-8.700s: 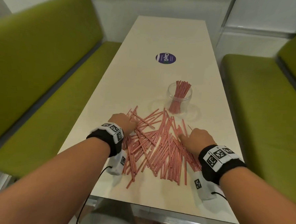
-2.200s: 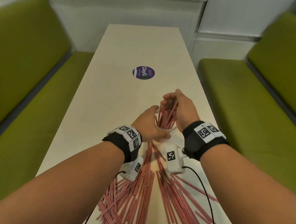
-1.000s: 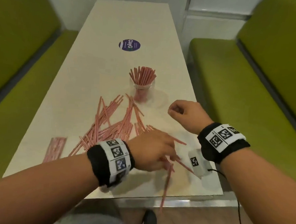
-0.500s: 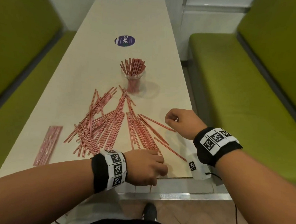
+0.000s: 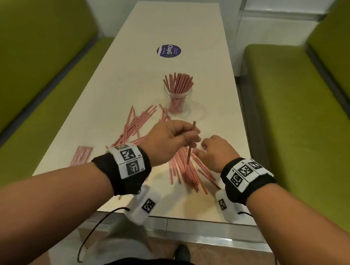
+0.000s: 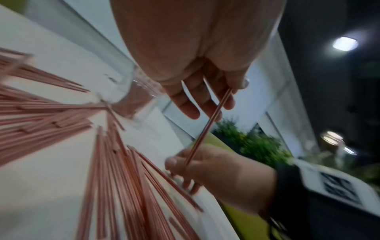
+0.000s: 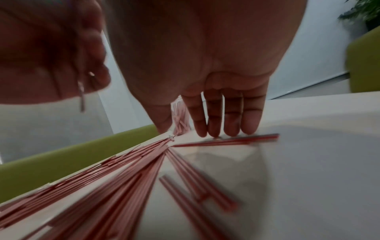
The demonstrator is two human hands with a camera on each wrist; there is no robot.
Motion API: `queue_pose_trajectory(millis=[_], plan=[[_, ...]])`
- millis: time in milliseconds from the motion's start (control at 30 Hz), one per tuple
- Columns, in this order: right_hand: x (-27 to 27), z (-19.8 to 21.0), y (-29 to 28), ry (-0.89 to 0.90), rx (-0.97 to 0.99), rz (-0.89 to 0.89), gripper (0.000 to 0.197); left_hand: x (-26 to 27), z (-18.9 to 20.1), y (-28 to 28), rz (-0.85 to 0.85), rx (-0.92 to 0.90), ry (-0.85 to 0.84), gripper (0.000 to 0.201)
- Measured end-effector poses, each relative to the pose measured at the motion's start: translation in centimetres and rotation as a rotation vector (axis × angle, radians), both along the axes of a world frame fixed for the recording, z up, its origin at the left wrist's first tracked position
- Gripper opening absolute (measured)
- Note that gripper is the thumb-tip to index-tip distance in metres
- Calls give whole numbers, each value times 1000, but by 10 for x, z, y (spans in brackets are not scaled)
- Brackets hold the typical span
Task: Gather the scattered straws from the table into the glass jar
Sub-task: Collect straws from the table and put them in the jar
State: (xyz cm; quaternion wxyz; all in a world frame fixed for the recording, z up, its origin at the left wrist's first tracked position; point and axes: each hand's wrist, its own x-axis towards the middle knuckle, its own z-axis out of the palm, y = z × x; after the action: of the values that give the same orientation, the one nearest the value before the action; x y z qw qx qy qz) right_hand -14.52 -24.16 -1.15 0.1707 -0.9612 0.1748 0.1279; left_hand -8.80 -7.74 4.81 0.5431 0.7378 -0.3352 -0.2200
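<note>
Up off the table edge comes the left hand (image 5: 170, 140), now pinching one straw (image 5: 191, 142); right hand (image 5: 215, 152), fingers straight, presses the loose straws (image 5: 188, 171).

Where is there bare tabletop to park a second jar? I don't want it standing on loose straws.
Bare patches: the white tabletop beyond the round purple sticker, and the strip right of the clear glass jar up to the table's right edge. Crowded: red-and-white striped straws fan from the jar toward the near edge, where both hands work; the left hand holds one straw.

Green benches (image 5: 41, 68), purple sticker (image 5: 168, 50)
</note>
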Motion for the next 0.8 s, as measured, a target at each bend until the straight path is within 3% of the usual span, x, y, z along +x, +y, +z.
queue_pose_trajectory(millis=[100,167,267,367,567,800], plan=[[3,5,14,51,-48,-13,64,33,-5,7,241,11,170,13],[5,8,25,72,-47,-30,69,55,-13,14,338,228,104,16],[9,12,36,83,-48,-38,52,70,-19,26,242,833,-206,32],[16,13,41,68,-44,-52,23,65,-31,33,73,1146,-322,47],[24,8,48,103,-36,-77,14,50,-44,25,4,1122,-438,40],[26,2,41,85,-18,-76,17,47,-46,20,43,1116,-387,36]])
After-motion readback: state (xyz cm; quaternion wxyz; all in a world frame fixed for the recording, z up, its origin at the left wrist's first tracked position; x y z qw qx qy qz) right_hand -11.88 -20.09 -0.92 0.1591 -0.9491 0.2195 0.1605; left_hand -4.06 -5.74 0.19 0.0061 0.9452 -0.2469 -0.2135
